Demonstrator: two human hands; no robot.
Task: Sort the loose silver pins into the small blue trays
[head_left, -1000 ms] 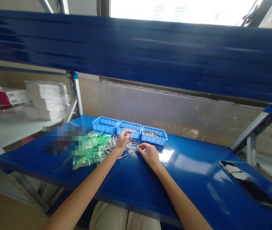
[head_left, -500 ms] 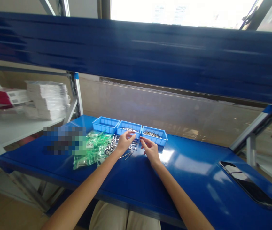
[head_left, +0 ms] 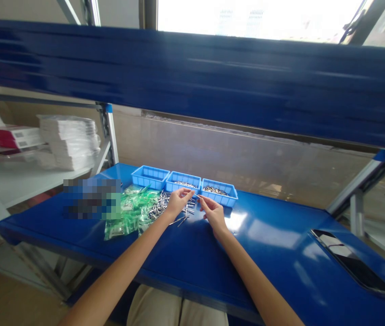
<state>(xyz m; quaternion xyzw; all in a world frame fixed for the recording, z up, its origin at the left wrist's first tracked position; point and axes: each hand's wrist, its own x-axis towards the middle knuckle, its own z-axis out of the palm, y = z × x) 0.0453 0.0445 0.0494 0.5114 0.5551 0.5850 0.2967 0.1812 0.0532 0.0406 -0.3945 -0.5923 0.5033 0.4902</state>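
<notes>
In front of the bins, my left hand and my right hand face each other with fingertips pinched. A thin, light metal rod spans the small gap between them, one end at each hand. It is too small to make out in detail. A loose pile of metal rods lies on the table beside and beneath my left hand. Behind my hands stand a middle blue bin and a right blue bin, both with metal rods inside.
A left blue bin adjoins the middle one. Green-printed clear plastic bags lie left of the pile. A phone rests at the table's right. A blue beam crosses above. White stacks sit on a side shelf.
My fingertips have closed to a pinch, and a thin rod now shows between my two hands. The bins and pile have stayed put.
</notes>
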